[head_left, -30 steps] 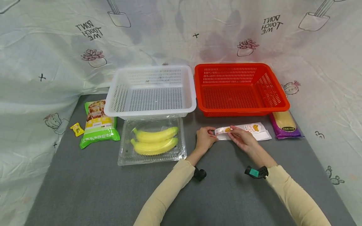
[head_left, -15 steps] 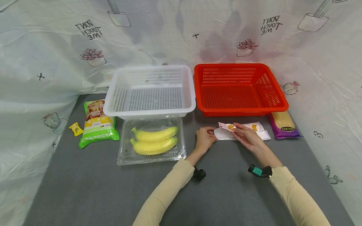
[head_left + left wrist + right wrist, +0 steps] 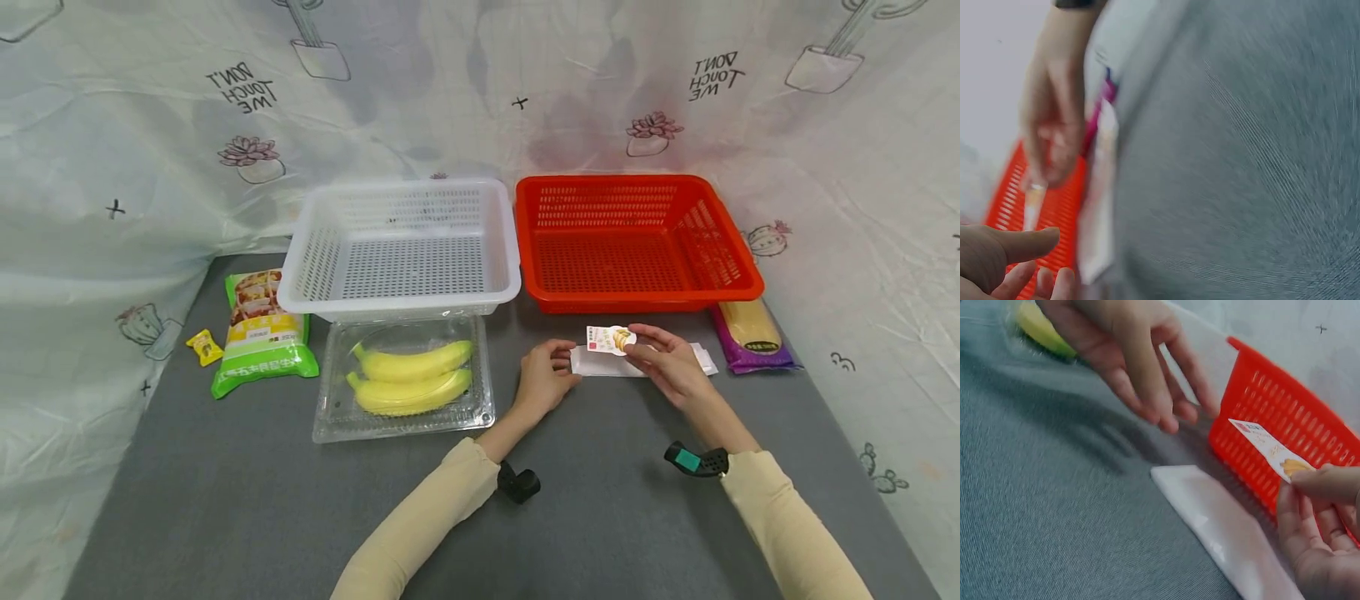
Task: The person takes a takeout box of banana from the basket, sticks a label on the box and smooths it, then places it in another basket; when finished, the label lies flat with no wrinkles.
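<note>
In the head view, my right hand (image 3: pixel 672 371) pinches a small white sticker label (image 3: pixel 606 339) with a banana picture between thumb and fingers. The label hangs above a folded white sheet (image 3: pixel 609 363), which lies on the table in front of the red basket. My left hand (image 3: pixel 545 377) is just left of that sheet, its fingers loosely bent. From the right wrist view, the left hand (image 3: pixel 1141 356) hovers with fingers spread and holds nothing, while the label (image 3: pixel 1266 445) is tilted in my right fingers. The left wrist view is blurred.
White (image 3: pixel 408 304) and red (image 3: pixel 641 303) baskets stand at the back. A clear lidded box (image 3: pixel 330 421) holds two yellow bananas (image 3: pixel 408 377). A green food bag (image 3: pixel 266 333) and a small yellow packet (image 3: pixel 204 347) lie left, a purple-edged packet (image 3: pixel 753 333) right.
The label has come up off the white sheet in my right hand and now faces the camera. My right hand has shifted slightly right; my left hand stays nearly in place.
</note>
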Available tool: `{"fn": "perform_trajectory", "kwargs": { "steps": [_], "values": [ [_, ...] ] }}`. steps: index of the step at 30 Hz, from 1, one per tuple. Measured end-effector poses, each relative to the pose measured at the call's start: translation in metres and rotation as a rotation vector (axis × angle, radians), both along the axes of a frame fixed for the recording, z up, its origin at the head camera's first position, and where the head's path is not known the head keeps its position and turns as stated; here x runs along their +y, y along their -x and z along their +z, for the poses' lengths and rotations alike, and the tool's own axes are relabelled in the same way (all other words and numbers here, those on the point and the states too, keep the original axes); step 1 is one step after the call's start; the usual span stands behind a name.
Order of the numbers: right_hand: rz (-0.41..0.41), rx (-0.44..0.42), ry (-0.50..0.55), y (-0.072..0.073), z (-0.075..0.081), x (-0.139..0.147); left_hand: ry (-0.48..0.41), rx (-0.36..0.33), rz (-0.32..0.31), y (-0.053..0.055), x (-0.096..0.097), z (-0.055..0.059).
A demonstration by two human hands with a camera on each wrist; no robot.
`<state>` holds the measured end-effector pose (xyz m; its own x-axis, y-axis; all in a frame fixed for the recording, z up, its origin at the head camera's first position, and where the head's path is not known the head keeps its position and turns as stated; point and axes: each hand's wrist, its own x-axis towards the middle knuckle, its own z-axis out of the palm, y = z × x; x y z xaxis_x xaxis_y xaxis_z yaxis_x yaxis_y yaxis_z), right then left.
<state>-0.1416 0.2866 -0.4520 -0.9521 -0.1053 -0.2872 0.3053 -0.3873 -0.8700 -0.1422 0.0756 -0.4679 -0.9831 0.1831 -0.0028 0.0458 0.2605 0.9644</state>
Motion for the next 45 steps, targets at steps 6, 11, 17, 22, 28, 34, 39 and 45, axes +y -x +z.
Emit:
{"fn": "perform_trajectory", "kwargs": {
  "steps": [6, 11, 17, 22, 28, 34, 39, 45],
  "values": [
    [-0.02, -0.055, 0.01, -0.002, 0.016, 0.002, -0.155, -0.002, -0.077, -0.012, -0.023, 0.038],
    [-0.035, -0.118, -0.003, -0.002, 0.024, 0.003, -0.212, -0.001, -0.152, -0.016, -0.053, 0.062],
    [-0.032, -0.144, -0.025, -0.003, 0.032, 0.003, -0.275, -0.099, -0.172, -0.016, -0.098, 0.079],
    [-0.024, -0.127, -0.031, -0.004, 0.038, 0.002, -0.31, -0.132, -0.165, -0.017, -0.139, 0.086],
    [-0.001, -0.123, -0.074, -0.007, 0.045, -0.001, -0.253, -0.065, -0.107, -0.026, -0.192, 0.087],
    [0.039, -0.095, -0.114, -0.008, 0.046, -0.007, -0.075, 0.018, 0.011, -0.043, -0.252, 0.078],
    [0.063, -0.073, -0.147, -0.007, 0.047, -0.01, 0.059, 0.098, 0.103, -0.059, -0.283, 0.067],
    [0.099, -0.034, -0.127, -0.005, 0.047, -0.016, 0.273, 0.243, 0.155, -0.073, -0.298, 0.052]
  ]
}}
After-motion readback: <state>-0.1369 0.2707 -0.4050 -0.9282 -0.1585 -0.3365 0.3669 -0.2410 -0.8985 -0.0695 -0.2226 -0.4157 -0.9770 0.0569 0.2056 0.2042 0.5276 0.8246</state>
